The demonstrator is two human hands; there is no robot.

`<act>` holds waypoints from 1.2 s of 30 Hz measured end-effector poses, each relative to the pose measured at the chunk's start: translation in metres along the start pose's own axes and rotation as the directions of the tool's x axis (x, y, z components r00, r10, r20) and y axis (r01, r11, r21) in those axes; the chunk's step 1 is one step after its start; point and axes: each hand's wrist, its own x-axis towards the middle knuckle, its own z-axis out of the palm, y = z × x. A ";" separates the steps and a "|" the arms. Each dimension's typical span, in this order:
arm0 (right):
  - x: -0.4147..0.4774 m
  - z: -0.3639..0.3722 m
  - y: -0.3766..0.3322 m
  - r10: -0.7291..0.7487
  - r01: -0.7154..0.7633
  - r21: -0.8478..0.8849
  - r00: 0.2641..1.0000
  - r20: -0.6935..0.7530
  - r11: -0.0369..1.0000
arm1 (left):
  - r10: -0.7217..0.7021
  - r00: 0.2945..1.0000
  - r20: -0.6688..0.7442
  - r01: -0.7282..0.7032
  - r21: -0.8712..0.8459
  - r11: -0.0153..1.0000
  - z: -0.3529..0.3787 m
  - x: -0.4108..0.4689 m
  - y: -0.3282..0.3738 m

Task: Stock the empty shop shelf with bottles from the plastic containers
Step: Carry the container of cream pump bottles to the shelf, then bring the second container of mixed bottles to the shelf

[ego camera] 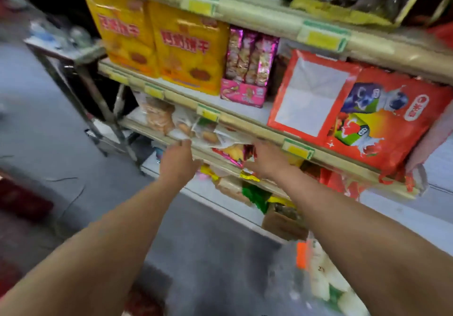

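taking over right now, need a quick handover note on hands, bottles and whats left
Left hand: open, fingertips at the snack packets, no grip on anything.
Right hand: in among the same packets; too blurred to tell its grip.
Bottles: whitish, blurred, in the clear plastic container at lower right.
Done: no bottle visible on the shelves.
Left: all the stocking, it seems.
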 end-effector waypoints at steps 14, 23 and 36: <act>0.151 -0.103 -0.385 -0.643 0.644 -0.065 0.740 -0.199 0.762 | -0.346 0.734 -0.584 0.458 0.050 0.888 -0.247 0.057 -0.213; 0.265 -0.104 -0.528 -0.767 0.765 -0.060 0.640 -0.031 0.641 | -0.572 0.510 -0.642 0.702 -0.073 0.708 -0.298 0.107 -0.329; 0.430 -0.063 -0.807 -0.831 0.830 -0.048 0.556 -0.020 0.556 | -0.600 0.443 -0.666 0.728 -0.123 0.674 -0.395 0.235 -0.567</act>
